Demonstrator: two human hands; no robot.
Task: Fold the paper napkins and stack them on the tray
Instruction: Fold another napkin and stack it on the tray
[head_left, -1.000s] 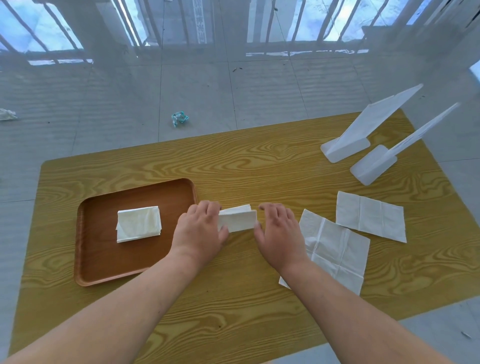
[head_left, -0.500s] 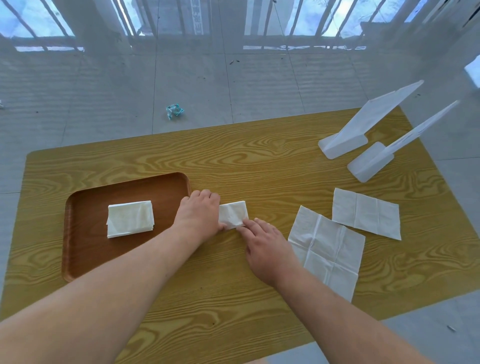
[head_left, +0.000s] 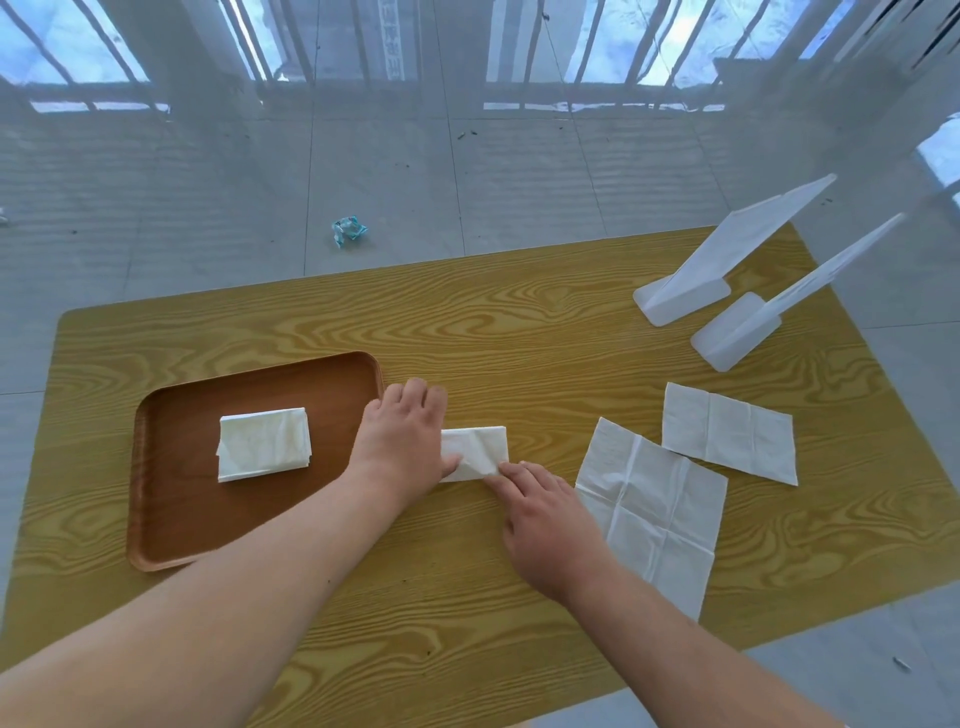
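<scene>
Two bare hands still press the small folded white napkin on the yellow wood-grain table, hardly moved since half a second ago: left hand flat, right hand fingertips pinning its corner. One folded napkin lies on the single brown tray; two unfolded napkins wait rightward.

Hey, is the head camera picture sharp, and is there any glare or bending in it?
Head view: hands and the napkin on the table look sharp; daylight is soft, without hard shadows; the table edge bows from the wide lens; the windows are bright and hazy.
</scene>
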